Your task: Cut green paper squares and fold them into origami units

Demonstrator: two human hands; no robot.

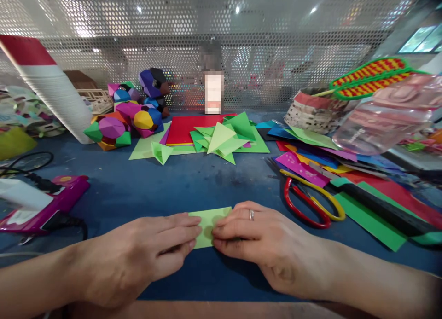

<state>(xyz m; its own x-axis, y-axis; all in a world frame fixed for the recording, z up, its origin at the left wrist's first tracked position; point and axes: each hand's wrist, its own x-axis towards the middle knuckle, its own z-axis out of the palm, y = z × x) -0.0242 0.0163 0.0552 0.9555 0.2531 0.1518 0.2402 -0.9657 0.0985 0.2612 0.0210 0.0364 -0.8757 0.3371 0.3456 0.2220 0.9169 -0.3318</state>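
A narrow strip of folded light green paper lies on the blue tabletop between my two hands. My left hand presses the paper's left end, its fingers held together over it and the thumb tucked near the lower edge. At the right end, my right hand, with a ring on one finger, pinches the paper between thumb and fingertips. Both ends of the strip are partly hidden under the fingers. Beyond the hands, folded green paper pieces are piled beside red paper.
Scissors with red and yellow handles and a black-and-green cutter lie right, over coloured sheets. A purple power strip sits left. Behind are paper balls, a leaning stack of paper cups and a pink clear bottle.
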